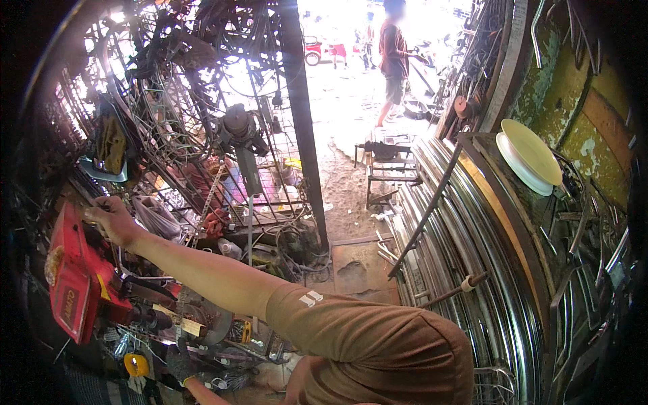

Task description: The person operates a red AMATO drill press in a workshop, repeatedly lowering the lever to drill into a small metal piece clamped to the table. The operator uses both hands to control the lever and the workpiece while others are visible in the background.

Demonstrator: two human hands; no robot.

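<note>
The left hand (111, 219) reaches far out to the person's left, fingers curled closed around something small and dark at the top edge of a red boxy metal machine (71, 287); what it holds cannot be made out. Just below the hand, the machine sits on a cluttered bench (223, 351). The right hand (181, 368), in a dark glove, shows low beneath the outstretched arm; its grip cannot be told.

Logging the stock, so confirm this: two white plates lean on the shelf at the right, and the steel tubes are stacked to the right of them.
Wrong on one point. The head view shows the white plates on the shelf at the right, but the steel tubes are stacked to their left, not their right.
</note>
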